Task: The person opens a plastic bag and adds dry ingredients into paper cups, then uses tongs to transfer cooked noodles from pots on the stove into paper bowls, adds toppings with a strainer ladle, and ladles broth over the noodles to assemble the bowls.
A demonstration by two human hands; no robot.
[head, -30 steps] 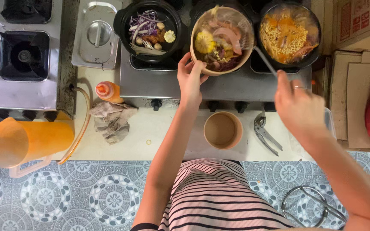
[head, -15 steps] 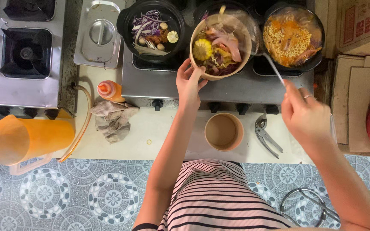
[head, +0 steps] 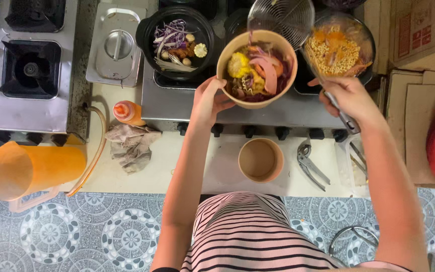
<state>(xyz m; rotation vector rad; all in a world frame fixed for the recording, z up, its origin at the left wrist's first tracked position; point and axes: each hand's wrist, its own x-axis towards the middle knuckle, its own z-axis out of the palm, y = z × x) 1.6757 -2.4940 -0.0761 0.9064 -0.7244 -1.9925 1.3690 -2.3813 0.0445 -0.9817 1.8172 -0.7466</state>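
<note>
Left hand (head: 208, 103) is gripping the paper bowl (head: 256, 68) of corn, meat and vegetables, holding it above the stove (head: 177, 103). Right hand (head: 347, 96) is clenching the handle of the wire strainer (head: 281, 19), which is hovering just over the bowl, beside the noodle pot (head: 339, 48).

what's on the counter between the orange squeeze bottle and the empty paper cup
In the head view, a crumpled grey rag lies beside the orange squeeze bottle; the person's left forearm crosses the stretch before the empty paper cup.
</note>
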